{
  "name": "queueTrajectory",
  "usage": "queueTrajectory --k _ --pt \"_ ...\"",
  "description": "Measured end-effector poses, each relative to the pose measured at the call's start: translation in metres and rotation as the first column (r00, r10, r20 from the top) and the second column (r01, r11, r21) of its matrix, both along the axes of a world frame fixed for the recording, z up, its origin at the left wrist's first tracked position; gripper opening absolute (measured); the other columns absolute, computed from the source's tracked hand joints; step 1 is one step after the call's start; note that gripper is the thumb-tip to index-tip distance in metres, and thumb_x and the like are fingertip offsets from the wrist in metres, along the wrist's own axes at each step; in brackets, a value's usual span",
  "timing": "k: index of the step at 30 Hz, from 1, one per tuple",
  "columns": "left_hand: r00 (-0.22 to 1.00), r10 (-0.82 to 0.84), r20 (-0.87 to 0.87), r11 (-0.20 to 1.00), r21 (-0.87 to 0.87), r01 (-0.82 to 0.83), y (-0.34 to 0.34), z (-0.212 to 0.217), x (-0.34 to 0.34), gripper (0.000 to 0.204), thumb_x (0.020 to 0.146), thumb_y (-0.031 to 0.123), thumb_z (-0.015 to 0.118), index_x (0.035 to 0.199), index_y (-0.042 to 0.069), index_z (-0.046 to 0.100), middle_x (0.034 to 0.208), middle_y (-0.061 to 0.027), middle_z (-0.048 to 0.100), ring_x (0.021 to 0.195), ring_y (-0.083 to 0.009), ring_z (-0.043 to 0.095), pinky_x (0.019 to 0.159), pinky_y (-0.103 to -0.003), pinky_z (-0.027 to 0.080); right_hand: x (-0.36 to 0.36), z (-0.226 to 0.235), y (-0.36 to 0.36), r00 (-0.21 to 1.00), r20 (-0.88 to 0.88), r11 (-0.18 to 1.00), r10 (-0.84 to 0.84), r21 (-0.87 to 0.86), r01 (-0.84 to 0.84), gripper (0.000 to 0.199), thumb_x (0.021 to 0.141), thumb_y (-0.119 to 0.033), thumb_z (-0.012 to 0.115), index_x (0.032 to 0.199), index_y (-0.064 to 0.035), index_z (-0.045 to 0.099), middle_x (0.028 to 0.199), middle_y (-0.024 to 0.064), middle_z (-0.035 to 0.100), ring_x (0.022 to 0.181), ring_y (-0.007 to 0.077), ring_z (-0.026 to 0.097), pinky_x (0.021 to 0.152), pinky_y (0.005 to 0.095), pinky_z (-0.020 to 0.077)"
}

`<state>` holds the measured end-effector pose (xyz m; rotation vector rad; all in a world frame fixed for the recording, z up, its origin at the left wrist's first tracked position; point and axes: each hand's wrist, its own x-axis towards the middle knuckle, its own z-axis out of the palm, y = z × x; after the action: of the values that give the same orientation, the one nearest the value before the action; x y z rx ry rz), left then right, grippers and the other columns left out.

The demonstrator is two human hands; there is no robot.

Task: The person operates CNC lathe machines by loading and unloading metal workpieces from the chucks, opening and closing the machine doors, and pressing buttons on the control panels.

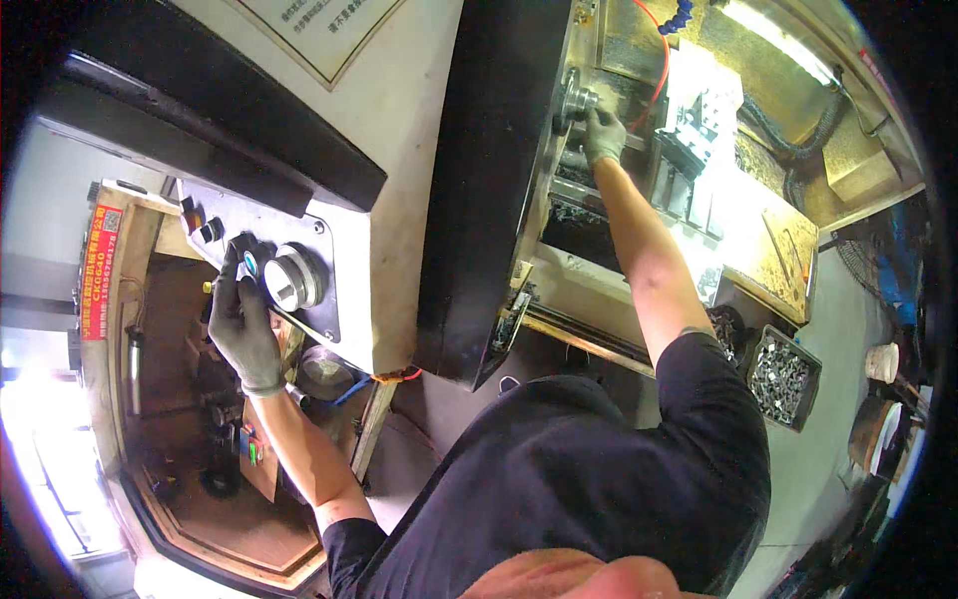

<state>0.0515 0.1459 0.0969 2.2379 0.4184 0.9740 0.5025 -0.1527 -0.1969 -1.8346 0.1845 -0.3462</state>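
Note:
At the control panel [222, 262] on the left, my gloved left hand [247, 337] has its fingers stretched out and apart. Its fingertips touch the panel around a small round blue-lit button [250, 264], beside a large silver handwheel dial [295, 280]. Inside the lathe, my gloved right hand [605, 138] reaches to the spindle chuck [573, 100]. Its fingers close around a small round metal workpiece [589, 99] at the chuck's face; the glove hides part of the grip.
A dark sliding door [486, 190] stands between the panel and the lathe's inside. Right of the chuck is a brightly lit tool slide [699, 130]. A bin of small metal parts [783, 377] sits on the floor at right, below a yellowish tray [773, 245] holding thin tools.

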Motion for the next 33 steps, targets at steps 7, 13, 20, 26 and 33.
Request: queueTrajectory --k 7,13,20,26,33 --pt "0.998 -0.001 0.062 0.998 0.063 -0.003 -0.015 -0.002 0.002 0.04 0.094 0.003 0.047 0.132 -0.001 0.054 0.125 -0.0112 0.062 0.101 -0.0142 0.059 0.086 -0.026 0.046 -0.003 0.0 -0.008 0.997 -0.079 1.0 -0.003 -0.022 0.001 0.044 0.083 -0.037 0.068 0.107 -0.0001 0.07 0.1 0.0195 0.071 0.093 0.0295 0.069 0.082 0.0349 0.0498" --pt "0.998 -0.054 -0.035 0.964 0.26 0.061 0.001 -0.013 -0.014 0.04 0.092 -0.001 0.048 0.132 -0.002 0.054 0.124 -0.015 0.063 0.103 -0.0162 0.062 0.087 -0.029 0.048 -0.127 0.003 0.009 0.933 -0.108 0.787 0.344 0.575 -0.223 0.029 0.087 -0.027 0.068 0.102 -0.0023 0.067 0.073 0.0025 0.06 0.058 0.0113 0.051 0.051 0.0294 0.0418" --pt "0.973 -0.17 -0.157 0.959 0.199 0.199 0.015 0.002 -0.019 0.039 0.092 0.001 0.05 0.131 -0.004 0.053 0.123 -0.0173 0.063 0.106 -0.0205 0.063 0.09 -0.032 0.048 -0.309 -0.033 -0.004 0.828 -0.287 0.672 0.481 0.727 -0.139 0.026 0.09 -0.022 0.065 0.107 -0.0018 0.065 0.088 0.0051 0.06 0.067 0.0129 0.055 0.055 0.0273 0.0465" --pt "0.957 0.001 0.29 1.0 -0.019 0.005 -0.012 -0.081 -0.044 0.039 0.094 0.004 0.046 0.132 -0.003 0.051 0.084 -0.0048 0.058 0.057 -0.0047 0.038 0.05 -0.021 0.031 -0.373 -0.04 -0.053 0.806 -0.384 0.581 0.45 0.812 0.063 0.022 0.091 -0.013 0.06 0.11 -0.0024 0.063 0.088 0.0078 0.062 0.067 0.016 0.058 0.059 0.0303 0.0505" --pt "0.884 -0.157 -0.441 0.976 -0.204 0.072 0.01 -0.245 -0.106 0.067 0.082 0.002 0.058 0.145 0.004 0.035 0.134 -0.0217 0.054 0.121 -0.0258 0.054 0.098 -0.039 0.043 -0.403 -0.088 -0.18 0.878 -0.468 0.607 0.099 0.728 0.32 0.003 0.089 -0.006 0.056 0.092 -0.0066 0.055 0.073 0.0062 0.058 0.067 0.0193 0.062 0.057 0.0346 0.0544"
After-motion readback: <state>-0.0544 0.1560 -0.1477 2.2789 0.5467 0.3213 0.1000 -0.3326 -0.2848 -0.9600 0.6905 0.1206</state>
